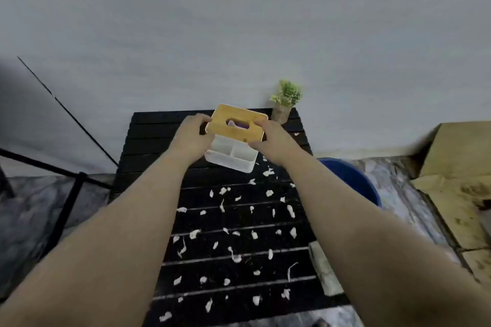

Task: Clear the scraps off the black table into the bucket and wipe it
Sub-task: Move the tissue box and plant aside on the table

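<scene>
Black slats of the tabletop (148, 141) carry white scraps (233, 256) across most of the near and middle part, from the front edge up to the foot of a white box (229, 156) with a wooden lid (236, 125). Both hands are on that box: the left hand (190, 138) grips its left side at the lid's edge, and the right hand (273, 141) grips the right side, fingers curled round the lid. The box looks tilted, its near end raised, so it may be lifted off the slats, though I cannot tell whether it touches them.

The blue bucket (356, 178) stands on the floor just beside the tabletop's right edge, partly hidden by the right forearm; its inside cannot be seen. A pale cloth or sponge (322, 268) lies at the right edge, near the front. A small plant (287, 101) stands at the far right corner.

By my reading the task has barely begun: no cleared patch shows among the scraps and nothing looks wiped. Sweeping the scraps into the bucket and the whole wipe are left.
</scene>
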The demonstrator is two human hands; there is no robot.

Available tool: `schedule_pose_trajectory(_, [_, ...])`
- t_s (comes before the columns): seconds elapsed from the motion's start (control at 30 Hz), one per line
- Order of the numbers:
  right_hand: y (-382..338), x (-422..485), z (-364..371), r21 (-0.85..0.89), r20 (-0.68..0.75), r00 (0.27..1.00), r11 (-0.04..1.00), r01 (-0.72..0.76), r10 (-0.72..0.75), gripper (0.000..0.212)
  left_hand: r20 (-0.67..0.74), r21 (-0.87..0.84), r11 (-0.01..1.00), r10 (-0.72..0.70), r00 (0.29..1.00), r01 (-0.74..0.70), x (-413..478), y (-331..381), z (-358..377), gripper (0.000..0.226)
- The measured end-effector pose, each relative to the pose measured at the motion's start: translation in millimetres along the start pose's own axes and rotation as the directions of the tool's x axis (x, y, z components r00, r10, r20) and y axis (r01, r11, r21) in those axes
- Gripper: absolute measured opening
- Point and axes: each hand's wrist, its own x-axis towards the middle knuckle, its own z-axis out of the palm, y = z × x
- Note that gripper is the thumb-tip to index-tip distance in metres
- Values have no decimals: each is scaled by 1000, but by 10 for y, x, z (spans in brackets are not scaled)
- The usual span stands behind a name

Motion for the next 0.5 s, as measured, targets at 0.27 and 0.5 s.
schedule_pose_trajectory(0.27, [637, 535, 898, 59, -284, 959, 998, 30, -12, 86, -110, -218, 971, 74, 991, -97, 486, -759, 764, 41])
schedule_pose_trajectory(0.5, [865, 529, 1189, 236, -336, 933, 948, 213, -126, 98, -152, -307, 949, 19, 988, -66, 555, -1054, 1023, 42])
